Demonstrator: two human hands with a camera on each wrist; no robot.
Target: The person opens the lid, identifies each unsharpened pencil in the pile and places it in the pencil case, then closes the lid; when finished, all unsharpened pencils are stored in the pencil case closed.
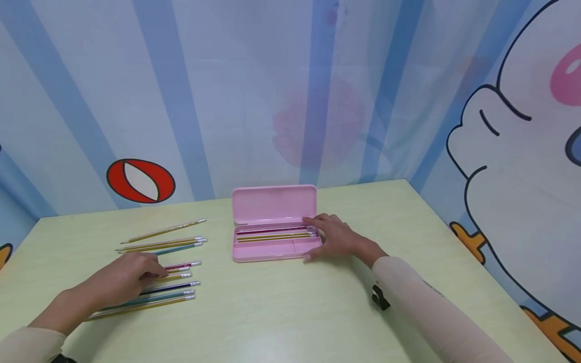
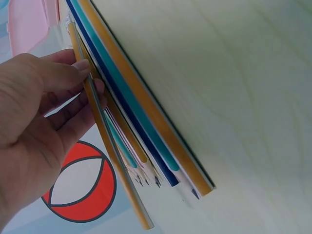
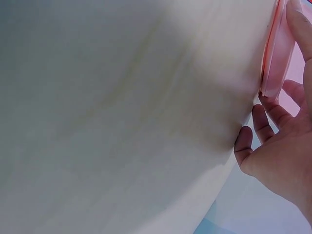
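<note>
In the left wrist view, my left hand (image 2: pixel 44 97) pinches a yellow pencil (image 2: pixel 117 158) between thumb and fingers, above other pencils lying on the table. In the head view this left hand hides parts of several pencils. At the table's middle stands a pink pencil case (image 1: pixel 263 250) with its lid (image 1: pixel 274 204) raised. A few pencils (image 1: pixel 272 235) lie in its rear compartment; the front compartments are bare. My right hand (image 1: pixel 339 238) holds the case's right end, thumb at the front corner and fingers toward the back.
Left of the case, a loose row of pencils, yellow (image 1: pixel 163 231), teal (image 1: pixel 179 249) and dark blue (image 1: pixel 174 287) among them, lies with eraser ends toward the case. A printed curtain (image 1: pixel 245 101) hangs behind the pale table (image 1: pixel 290 312) and along its right side.
</note>
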